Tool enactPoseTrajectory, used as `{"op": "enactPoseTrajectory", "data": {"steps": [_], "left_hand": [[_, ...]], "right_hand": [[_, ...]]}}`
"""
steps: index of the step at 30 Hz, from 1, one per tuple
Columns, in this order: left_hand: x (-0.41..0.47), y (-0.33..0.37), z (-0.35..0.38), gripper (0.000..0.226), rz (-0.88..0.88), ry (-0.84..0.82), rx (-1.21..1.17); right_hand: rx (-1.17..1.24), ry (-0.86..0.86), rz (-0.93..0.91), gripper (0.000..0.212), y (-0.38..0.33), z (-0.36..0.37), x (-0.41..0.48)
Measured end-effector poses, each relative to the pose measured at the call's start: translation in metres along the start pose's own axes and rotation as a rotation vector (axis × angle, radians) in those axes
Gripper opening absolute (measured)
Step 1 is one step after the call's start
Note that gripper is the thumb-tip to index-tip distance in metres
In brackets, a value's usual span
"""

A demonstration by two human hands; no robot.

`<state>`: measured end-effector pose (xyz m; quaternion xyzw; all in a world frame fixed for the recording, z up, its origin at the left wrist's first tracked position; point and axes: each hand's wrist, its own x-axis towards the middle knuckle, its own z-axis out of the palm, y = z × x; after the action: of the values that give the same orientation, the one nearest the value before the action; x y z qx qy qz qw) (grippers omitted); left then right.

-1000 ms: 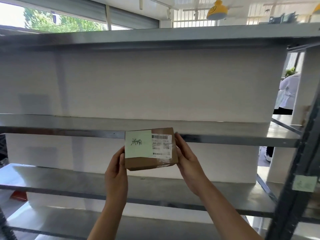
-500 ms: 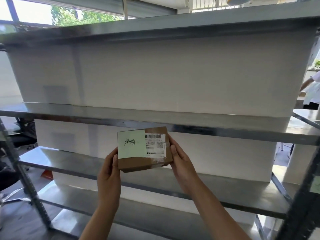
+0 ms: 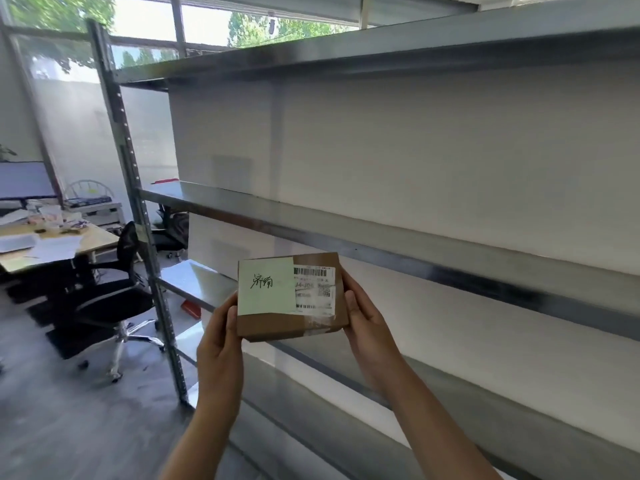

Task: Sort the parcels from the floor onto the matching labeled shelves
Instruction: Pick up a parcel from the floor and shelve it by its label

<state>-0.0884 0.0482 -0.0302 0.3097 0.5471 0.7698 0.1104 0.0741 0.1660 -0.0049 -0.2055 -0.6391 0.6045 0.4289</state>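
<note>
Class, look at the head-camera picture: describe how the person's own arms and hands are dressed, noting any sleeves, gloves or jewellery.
The left hand and right hand are bare: no gloves, rings or watch show. The left forearm and right forearm are uncovered too; no sleeve comes into view above the picture's lower edge. No markings visible.
</note>
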Motion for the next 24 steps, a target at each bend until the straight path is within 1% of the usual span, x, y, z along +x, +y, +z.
{"op": "enactPoseTrajectory", "data": {"steps": [6, 11, 17, 21, 24], "left_hand": [[0.06, -0.012, -0.065, 0.031, 0.021, 0.131, 0.039], [0.124, -0.023, -0.133, 0.032, 0.059, 0.237, 0.072], [0.181, -0.036, -0.207, 0.035, 0.056, 0.321, 0.144], [0.211, -0.049, -0.244, 0.035, 0.044, 0.344, 0.181], [0.222, -0.061, -0.262, 0.034, 0.033, 0.377, 0.206]], "right_hand": [[0.072, -0.136, 0.016, 0.055, 0.031, 0.085, 0.069], [0.113, -0.27, 0.026, 0.05, 0.062, 0.171, 0.127], [0.151, -0.349, 0.037, 0.051, 0.097, 0.264, 0.177], [0.228, -0.384, 0.085, 0.046, 0.125, 0.306, 0.2], [0.22, -0.425, 0.118, 0.045, 0.146, 0.328, 0.215]]}}
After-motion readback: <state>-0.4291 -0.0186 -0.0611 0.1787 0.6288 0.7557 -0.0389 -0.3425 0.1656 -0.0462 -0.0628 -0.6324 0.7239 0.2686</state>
